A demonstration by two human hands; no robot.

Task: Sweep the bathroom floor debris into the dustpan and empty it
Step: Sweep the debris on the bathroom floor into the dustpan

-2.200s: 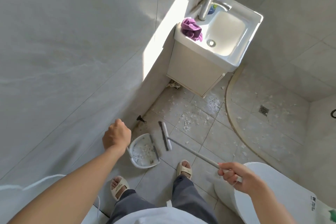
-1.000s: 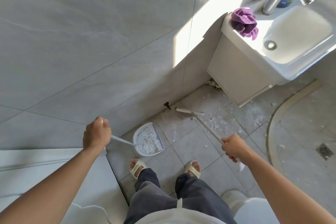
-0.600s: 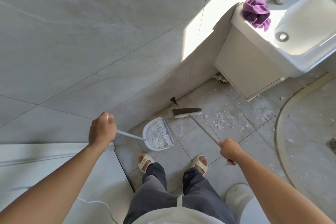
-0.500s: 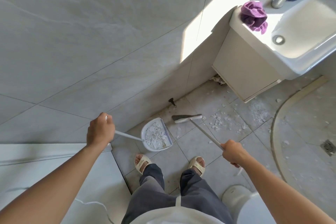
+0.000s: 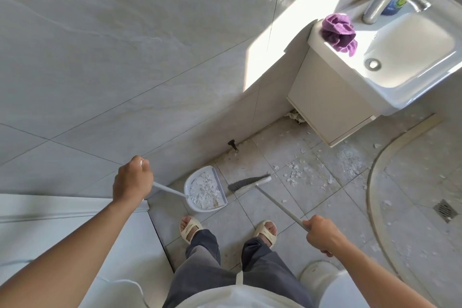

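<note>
Bright daylight; sun patch on wall (image 5: 287, 32), glare in sink (image 5: 410, 40); wide-angle edge distortion.

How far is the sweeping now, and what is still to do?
Done: the dustpan already holds a layer of white chips. In hand: the left hand holds its handle, and the right hand holds the broom beside its mouth. Left: debris before the cabinet and around the floor drain; the dustpan is not emptied.
</note>
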